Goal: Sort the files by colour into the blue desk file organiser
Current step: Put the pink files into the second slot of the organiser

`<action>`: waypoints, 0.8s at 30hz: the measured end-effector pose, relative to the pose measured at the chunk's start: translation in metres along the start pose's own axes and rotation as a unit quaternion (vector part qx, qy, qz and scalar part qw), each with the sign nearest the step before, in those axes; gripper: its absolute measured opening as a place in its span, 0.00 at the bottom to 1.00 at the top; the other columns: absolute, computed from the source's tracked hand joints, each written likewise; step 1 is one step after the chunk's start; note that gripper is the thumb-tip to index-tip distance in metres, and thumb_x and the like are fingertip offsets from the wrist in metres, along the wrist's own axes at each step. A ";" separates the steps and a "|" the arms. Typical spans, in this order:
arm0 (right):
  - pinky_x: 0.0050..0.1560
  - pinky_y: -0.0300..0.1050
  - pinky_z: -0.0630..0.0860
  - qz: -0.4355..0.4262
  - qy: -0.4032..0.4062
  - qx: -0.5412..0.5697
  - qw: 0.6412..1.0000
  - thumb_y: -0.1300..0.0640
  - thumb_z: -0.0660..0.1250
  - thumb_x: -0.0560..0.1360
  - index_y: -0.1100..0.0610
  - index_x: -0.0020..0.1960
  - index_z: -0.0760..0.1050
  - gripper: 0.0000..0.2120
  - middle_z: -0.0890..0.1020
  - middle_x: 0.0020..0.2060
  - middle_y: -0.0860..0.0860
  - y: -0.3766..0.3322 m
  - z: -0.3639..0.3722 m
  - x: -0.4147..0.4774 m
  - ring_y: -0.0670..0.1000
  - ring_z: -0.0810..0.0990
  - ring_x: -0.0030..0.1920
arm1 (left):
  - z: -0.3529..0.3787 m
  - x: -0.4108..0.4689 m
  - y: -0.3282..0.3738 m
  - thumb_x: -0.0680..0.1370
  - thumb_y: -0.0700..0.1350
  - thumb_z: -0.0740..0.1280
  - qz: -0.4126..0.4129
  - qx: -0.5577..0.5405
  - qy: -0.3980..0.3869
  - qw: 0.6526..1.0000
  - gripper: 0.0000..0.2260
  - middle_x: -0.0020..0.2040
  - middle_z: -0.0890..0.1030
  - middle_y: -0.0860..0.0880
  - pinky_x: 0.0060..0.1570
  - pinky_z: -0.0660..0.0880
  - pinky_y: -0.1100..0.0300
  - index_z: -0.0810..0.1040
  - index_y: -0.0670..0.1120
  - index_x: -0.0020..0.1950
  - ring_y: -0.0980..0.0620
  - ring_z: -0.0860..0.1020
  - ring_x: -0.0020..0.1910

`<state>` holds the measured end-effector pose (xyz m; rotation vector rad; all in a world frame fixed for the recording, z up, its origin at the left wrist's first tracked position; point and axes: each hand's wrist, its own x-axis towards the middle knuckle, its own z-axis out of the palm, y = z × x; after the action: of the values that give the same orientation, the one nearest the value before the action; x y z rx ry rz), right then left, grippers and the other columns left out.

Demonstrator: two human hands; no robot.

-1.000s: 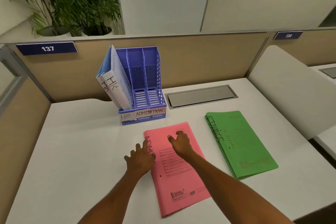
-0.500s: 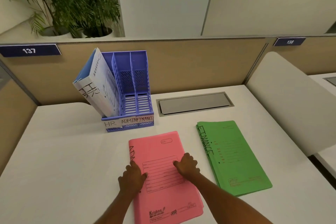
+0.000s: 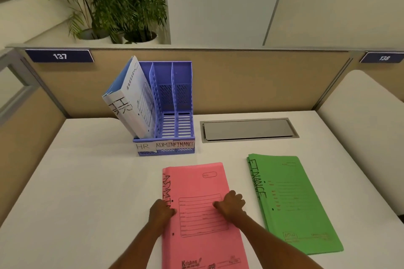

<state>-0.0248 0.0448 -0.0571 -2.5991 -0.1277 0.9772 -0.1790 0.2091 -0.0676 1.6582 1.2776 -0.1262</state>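
Both hands grip the pink card file marked ADMIN, flat on the white table: left hand pinching its left edge, right hand curled over its right edge. The blue plastic three-slot file organiser stands beyond it, white-and-blue HR files leaning in its left slot; green FINANCE files lie right.

Both hands on pink file

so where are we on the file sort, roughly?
About a third done. The white HR files stand in the organiser HR slot. In hand: left hand and right hand press on the pink ADMIN files, flat on the desk. Left: those and the green FINANCE files; both slots are empty.
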 end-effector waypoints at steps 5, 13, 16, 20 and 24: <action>0.65 0.54 0.68 -0.001 -0.004 -0.011 1.000 0.39 0.70 0.69 0.60 0.68 0.65 0.37 0.67 0.65 0.59 -0.004 -0.006 0.006 0.61 0.66 0.67 | -0.011 -0.005 0.003 0.70 0.32 0.70 -0.047 -0.165 -0.041 0.984 0.12 0.50 0.79 0.39 0.37 0.76 0.55 0.71 0.41 0.48 0.42 0.79 0.46; 0.66 0.56 0.69 -0.035 0.027 0.067 0.997 0.43 0.70 0.72 0.62 0.67 0.63 0.34 0.70 0.65 0.61 -0.026 -0.021 0.004 0.63 0.68 0.67 | -0.035 -0.013 0.022 0.74 0.30 0.63 -0.014 -0.310 -0.075 0.948 0.12 0.50 0.82 0.38 0.39 0.81 0.51 0.72 0.39 0.55 0.40 0.83 0.46; 0.66 0.60 0.71 -0.083 0.001 0.159 0.984 0.48 0.71 0.74 0.65 0.64 0.60 0.31 0.73 0.64 0.61 -0.043 -0.030 0.004 0.62 0.73 0.65 | -0.048 -0.013 0.033 0.74 0.29 0.62 0.016 -0.333 -0.092 0.938 0.12 0.48 0.83 0.39 0.40 0.81 0.51 0.74 0.39 0.55 0.41 0.84 0.45; 0.64 0.60 0.73 -0.118 0.007 0.224 0.968 0.52 0.71 0.74 0.66 0.63 0.59 0.29 0.72 0.64 0.63 -0.071 -0.046 0.001 0.62 0.74 0.63 | -0.068 -0.015 0.052 0.75 0.29 0.63 0.055 -0.347 -0.081 0.933 0.11 0.49 0.84 0.38 0.43 0.81 0.49 0.74 0.38 0.55 0.41 0.84 0.47; 0.65 0.61 0.72 -0.146 0.035 0.217 0.965 0.48 0.71 0.73 0.65 0.68 0.62 0.33 0.71 0.65 0.62 -0.113 -0.067 -0.002 0.63 0.73 0.65 | -0.093 -0.020 0.076 0.75 0.29 0.62 0.097 -0.350 -0.064 0.930 0.13 0.52 0.83 0.39 0.47 0.81 0.48 0.75 0.40 0.57 0.41 0.82 0.51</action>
<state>0.0218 0.1296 0.0314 -2.1352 -0.2407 0.7116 -0.1711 0.2681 0.0379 1.1188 0.9003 0.3093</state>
